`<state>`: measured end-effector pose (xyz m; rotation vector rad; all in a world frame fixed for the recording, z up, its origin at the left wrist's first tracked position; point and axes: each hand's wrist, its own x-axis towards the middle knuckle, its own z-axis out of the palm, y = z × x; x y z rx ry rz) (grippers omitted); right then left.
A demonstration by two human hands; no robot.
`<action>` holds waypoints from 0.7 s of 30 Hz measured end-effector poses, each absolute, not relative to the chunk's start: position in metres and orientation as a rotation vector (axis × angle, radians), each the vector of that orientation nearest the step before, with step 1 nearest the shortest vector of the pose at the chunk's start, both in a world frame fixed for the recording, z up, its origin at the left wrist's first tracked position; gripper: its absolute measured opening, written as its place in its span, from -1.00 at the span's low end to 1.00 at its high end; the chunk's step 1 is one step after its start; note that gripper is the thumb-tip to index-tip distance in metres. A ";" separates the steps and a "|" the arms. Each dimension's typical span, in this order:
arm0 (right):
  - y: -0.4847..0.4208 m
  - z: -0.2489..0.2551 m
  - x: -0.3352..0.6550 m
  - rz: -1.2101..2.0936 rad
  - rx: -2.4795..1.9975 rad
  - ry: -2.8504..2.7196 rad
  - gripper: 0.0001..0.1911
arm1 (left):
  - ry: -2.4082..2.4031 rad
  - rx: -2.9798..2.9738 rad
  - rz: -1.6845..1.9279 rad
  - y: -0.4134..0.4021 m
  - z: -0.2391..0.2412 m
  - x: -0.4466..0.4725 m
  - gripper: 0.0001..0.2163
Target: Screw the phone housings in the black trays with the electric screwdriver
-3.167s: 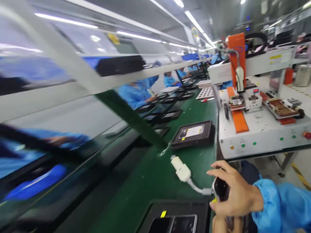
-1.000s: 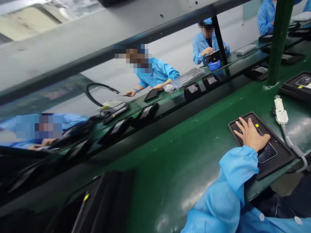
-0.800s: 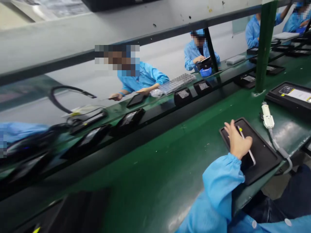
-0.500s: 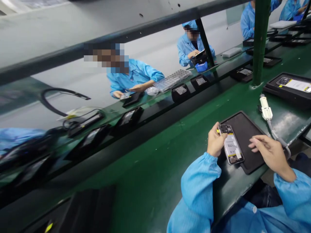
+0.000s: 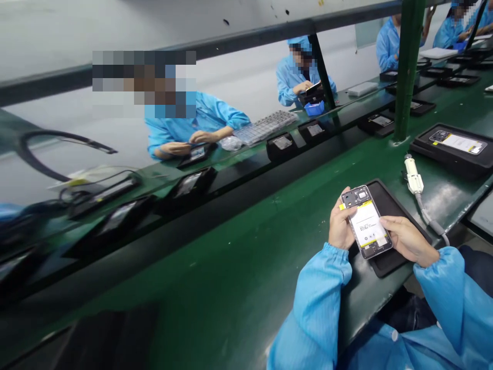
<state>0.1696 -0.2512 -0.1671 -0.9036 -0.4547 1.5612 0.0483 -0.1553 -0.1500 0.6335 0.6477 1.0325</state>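
Observation:
Between my hands is a smartphone [image 5: 367,223] with its back off, showing a white battery with yellow strips and dark parts at both ends. My left hand [image 5: 341,226] grips its left edge, the thumb lying over the upper part of the battery. On the right edge, the fingers of my right hand [image 5: 410,239] are closed, thumb on top. The phone is tilted above a black tray [image 5: 389,203], which it partly covers. A small yellow tab sticks out at the phone's upper left.
A white electric screwdriver [image 5: 414,177] with a cable lies right of the tray. Another opened phone [image 5: 458,141] rests in a black tray at the far right. A green post [image 5: 406,77] rises from the bench. Across the line, a co-worker [image 5: 192,123] handles a device beside more black trays.
My right hand has moved left from above the tray and taken hold of the phone's right edge. The phone is turned more face-on to me.

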 end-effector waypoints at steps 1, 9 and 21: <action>-0.251 -0.168 0.171 1.554 -0.905 -0.437 -0.56 | 0.654 0.620 1.023 -0.154 -0.152 0.050 -0.35; -0.247 -0.171 0.175 1.462 -0.915 -0.349 -0.46 | 0.669 0.569 1.005 -0.145 -0.157 0.061 -0.67; -0.263 -0.167 0.207 0.076 -1.623 -1.270 -0.52 | 1.033 0.911 1.241 -0.151 -0.148 0.008 -0.68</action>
